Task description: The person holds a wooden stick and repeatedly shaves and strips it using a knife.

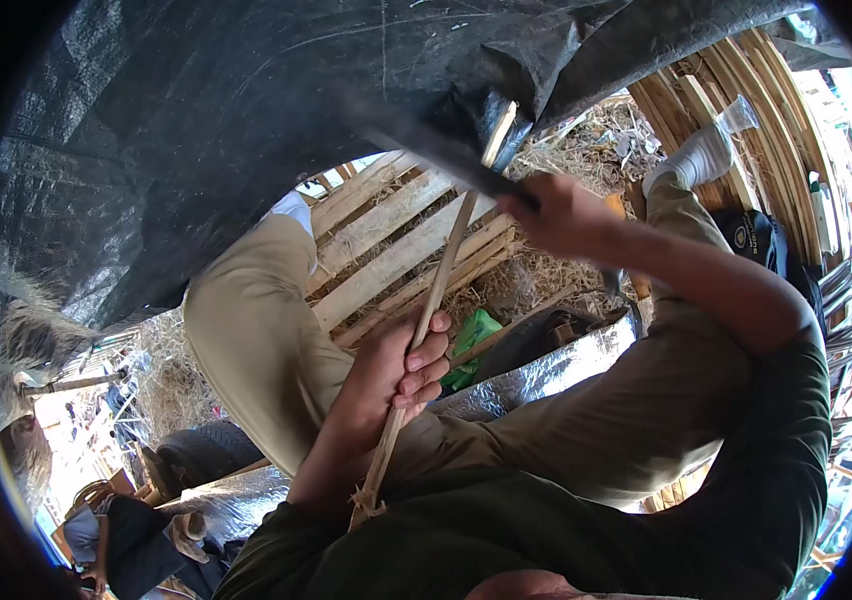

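My left hand (pixel 404 372) is closed around a long, thin wooden stick (pixel 438 285), which slants up and away from my body. The stick's lower end is splintered and lies near my shirt; its pale upper end is in front of the black sheeting. In my right hand (pixel 568 218) is the dark handle of a machete (pixel 446 155). Its long blade is blurred by motion and points up and to the left, passing across the upper part of the stick in this view. Whether the blade touches the wood, I cannot tell.
Black plastic sheeting (pixel 176 130) hangs ahead. Between my legs are a slatted wooden pallet (pixel 376 240), straw and a green plastic bag (pixel 472 345). Long wooden slats (pixel 781 130) are stacked at right. A tire (pixel 208 455) and another person (pixel 141 545) are at lower left.
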The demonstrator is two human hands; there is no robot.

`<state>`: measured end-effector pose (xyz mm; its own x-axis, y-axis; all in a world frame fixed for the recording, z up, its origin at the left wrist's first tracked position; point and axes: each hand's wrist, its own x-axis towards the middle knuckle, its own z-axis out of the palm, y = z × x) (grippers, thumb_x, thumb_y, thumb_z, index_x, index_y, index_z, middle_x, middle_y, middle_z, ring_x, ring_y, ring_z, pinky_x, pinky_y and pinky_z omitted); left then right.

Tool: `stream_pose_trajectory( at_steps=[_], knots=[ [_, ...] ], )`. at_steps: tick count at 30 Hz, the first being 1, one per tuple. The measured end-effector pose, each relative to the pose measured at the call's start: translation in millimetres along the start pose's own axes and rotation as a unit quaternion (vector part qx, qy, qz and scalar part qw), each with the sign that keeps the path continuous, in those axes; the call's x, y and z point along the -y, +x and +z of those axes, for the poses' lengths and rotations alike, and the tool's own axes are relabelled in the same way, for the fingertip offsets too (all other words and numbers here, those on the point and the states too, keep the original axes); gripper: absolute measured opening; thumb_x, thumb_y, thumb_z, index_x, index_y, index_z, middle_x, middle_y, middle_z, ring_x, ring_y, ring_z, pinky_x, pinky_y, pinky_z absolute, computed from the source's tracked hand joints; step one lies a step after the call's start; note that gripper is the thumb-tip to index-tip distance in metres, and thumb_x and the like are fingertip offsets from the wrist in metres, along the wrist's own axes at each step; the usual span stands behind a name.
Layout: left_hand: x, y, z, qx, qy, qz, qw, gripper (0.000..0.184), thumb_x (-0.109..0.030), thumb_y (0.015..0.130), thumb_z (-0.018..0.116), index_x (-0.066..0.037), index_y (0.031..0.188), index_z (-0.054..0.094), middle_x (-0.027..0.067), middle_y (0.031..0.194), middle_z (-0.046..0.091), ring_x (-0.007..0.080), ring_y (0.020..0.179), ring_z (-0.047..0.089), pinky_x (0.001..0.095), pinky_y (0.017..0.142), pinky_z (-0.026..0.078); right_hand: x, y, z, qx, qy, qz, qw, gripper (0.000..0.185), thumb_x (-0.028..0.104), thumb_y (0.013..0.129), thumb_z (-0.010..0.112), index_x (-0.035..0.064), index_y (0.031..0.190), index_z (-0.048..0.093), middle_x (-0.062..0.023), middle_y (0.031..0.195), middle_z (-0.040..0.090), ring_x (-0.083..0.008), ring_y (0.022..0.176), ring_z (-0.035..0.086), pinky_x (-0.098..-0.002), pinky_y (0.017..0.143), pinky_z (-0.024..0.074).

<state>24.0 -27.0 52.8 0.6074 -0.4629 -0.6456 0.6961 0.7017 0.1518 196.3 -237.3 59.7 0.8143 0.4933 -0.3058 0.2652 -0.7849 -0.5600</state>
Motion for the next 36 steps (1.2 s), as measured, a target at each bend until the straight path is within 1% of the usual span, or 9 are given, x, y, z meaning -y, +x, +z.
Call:
stream_pose_trajectory(
  at_steps=[2, 10, 16, 17, 21, 25, 32, 34, 36],
  knots=[
    [2.0, 1.9, -3.6, 0.018, -0.018, -0.014, 1.0, 0.021, -0.027, 0.108, 0.038, -0.012, 0.097, 0.049, -0.0068, 0.057, 0.038, 0.0028, 0.037, 0.033, 0.0185, 0.028, 0.028, -10.6, -6.8, 28.5, -0.055, -0.021, -0.253, 0.966, 0.033, 0.03, 0.099, 0.061, -0.0008, 0.088, 0.066, -0.0171, 0.064, 0.063, -0.0294, 0.053, 0.064, -0.0427, 0.053, 0.0499],
    [1.6, 1.7, -10.3, 0.012, 0.031, 0.01, 0.999, 0.02, -0.028, 0.107, 0.039, -0.012, 0.097, 0.048, -0.0063, 0.059, 0.037, 0.0034, 0.039, 0.032, 0.0189, 0.03, 0.028, -13.7, 11.0, -0.6, 0.012, 0.025, 0.004, 1.0, 0.041, 0.037, 0.101, 0.057, 0.0002, 0.088, 0.067, -0.0127, 0.058, 0.061, -0.0248, 0.049, 0.061, -0.042, 0.048, 0.0478],
    [3.7, 4.6, 8.0, -0.027, 0.074, 0.024, 0.997, 0.026, -0.031, 0.107, 0.038, -0.01, 0.096, 0.048, -0.0055, 0.06, 0.038, 0.004, 0.039, 0.032, 0.0202, 0.031, 0.028, 14.2, -17.6, 28.3, 0.001, 0.046, -0.278, 0.96, 0.034, 0.031, 0.096, 0.066, -0.0006, 0.083, 0.065, -0.0163, 0.062, 0.061, -0.0318, 0.051, 0.064, -0.0442, 0.048, 0.0474],
    [3.6, 3.4, 6.6, -0.039, 0.087, 0.035, 0.995, 0.027, -0.031, 0.108, 0.038, -0.009, 0.096, 0.049, -0.0053, 0.06, 0.038, 0.0041, 0.039, 0.032, 0.0204, 0.031, 0.029, 11.7, -8.3, 14.2, 0.099, -0.063, -0.168, 0.979, 0.042, 0.035, 0.105, 0.047, -0.0021, 0.103, 0.068, -0.0182, 0.078, 0.068, -0.028, 0.066, 0.07, -0.0422, 0.062, 0.0567],
    [5.2, -1.8, 5.7, -0.075, 0.144, 0.078, 0.984, 0.028, -0.033, 0.108, 0.04, -0.008, 0.099, 0.049, -0.0056, 0.061, 0.037, 0.0028, 0.04, 0.032, 0.0193, 0.032, 0.028, -14.4, 8.7, -2.0, 0.026, -0.013, -0.014, 0.999, 0.037, 0.032, 0.101, 0.058, -0.0003, 0.086, 0.069, -0.0166, 0.06, 0.061, -0.0273, 0.048, 0.061, -0.0434, 0.048, 0.0473],
    [8.3, -1.7, 5.5, -0.078, 0.189, 0.1, 0.974, 0.033, -0.037, 0.107, 0.042, -0.006, 0.102, 0.05, -0.0055, 0.061, 0.036, 0.0029, 0.041, 0.033, 0.0197, 0.034, 0.028, -3.7, -15.1, 21.5, -0.021, -0.031, -0.225, 0.974, 0.03, 0.028, 0.098, 0.063, -0.0003, 0.09, 0.068, -0.0154, 0.064, 0.064, -0.0291, 0.053, 0.065, -0.0446, 0.051, 0.049],
    [6.9, -3.5, 5.1, -0.098, 0.25, 0.127, 0.955, 0.034, -0.035, 0.108, 0.042, -0.003, 0.101, 0.051, -0.0014, 0.064, 0.045, 0.0049, 0.041, 0.038, 0.0216, 0.034, 0.031, -36.0, 6.0, 4.3, -0.036, -0.057, -0.006, 0.998, 0.04, 0.036, 0.1, 0.059, -0.0024, 0.09, 0.067, -0.015, 0.063, 0.063, -0.0281, 0.054, 0.066, -0.0422, 0.051, 0.0504],
    [6.7, -9.8, 4.0, -0.102, 0.238, 0.115, 0.959, 0.034, -0.035, 0.108, 0.042, -0.003, 0.101, 0.051, -0.001, 0.063, 0.045, 0.005, 0.041, 0.038, 0.0217, 0.034, 0.032, -23.0, -9.1, 12.8, -0.051, -0.029, -0.15, 0.987, 0.041, 0.037, 0.099, 0.061, -0.0026, 0.09, 0.068, -0.0165, 0.063, 0.062, -0.0293, 0.056, 0.067, -0.0433, 0.054, 0.0511],
    [3.1, -8.1, 3.0, -0.101, 0.244, 0.117, 0.957, 0.033, -0.035, 0.108, 0.043, -0.003, 0.102, 0.051, -0.0014, 0.063, 0.044, 0.0046, 0.041, 0.037, 0.0214, 0.034, 0.031, -28.6, 0.9, 10.8, -0.026, -0.032, -0.116, 0.992, 0.04, 0.037, 0.099, 0.061, -0.0014, 0.091, 0.068, -0.0171, 0.063, 0.062, -0.0271, 0.055, 0.066, -0.0434, 0.055, 0.0514]
  ],
)
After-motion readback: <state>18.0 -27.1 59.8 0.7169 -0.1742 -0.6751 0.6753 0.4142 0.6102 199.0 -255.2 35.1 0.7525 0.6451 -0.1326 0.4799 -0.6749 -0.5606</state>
